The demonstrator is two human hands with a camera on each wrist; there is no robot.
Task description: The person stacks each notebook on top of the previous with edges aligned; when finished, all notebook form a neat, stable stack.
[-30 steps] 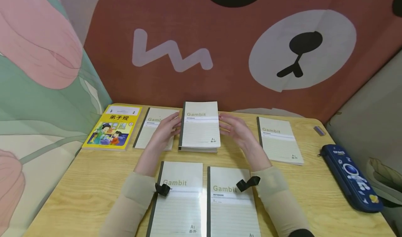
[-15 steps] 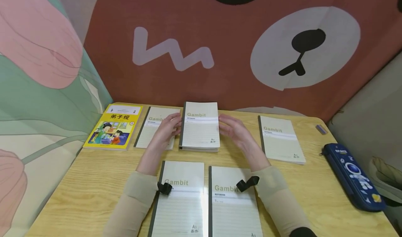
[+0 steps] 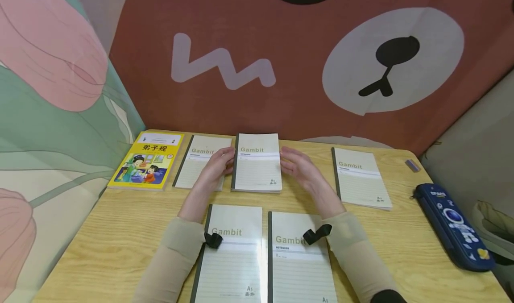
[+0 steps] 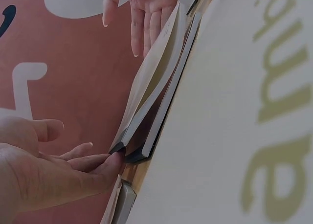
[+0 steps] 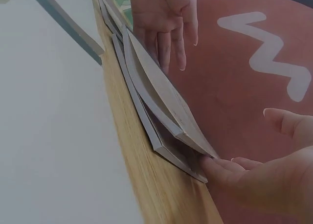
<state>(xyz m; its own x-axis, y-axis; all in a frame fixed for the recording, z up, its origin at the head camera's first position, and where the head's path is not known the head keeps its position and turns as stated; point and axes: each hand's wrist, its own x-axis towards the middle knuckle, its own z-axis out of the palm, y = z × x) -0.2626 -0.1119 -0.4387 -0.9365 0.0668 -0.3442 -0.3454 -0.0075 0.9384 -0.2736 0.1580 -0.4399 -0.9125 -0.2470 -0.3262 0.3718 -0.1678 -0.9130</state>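
The top notebook point(image 3: 256, 164) is at the upper centre of the head view, above a lower notebook point(image 4: 166, 100), with a narrow gap between them in both wrist views; the left hand point(image 3: 217, 167) touches its dark spine side with extended fingertips; the right hand point(image 3: 303, 171) touches the opposite edge, fingers likewise extended, neither hand clenched; a further notebook point(image 3: 192, 167) and a yellow book point(image 3: 146, 160) lie upper left; two notebooks point(image 3: 230, 271) fill the lower centre; right of centre is another notebook point(image 3: 361, 178), then an eraser point(image 3: 412, 165) and a blue pencil case point(image 3: 453, 227), all on the wooden table point(image 3: 104, 231).
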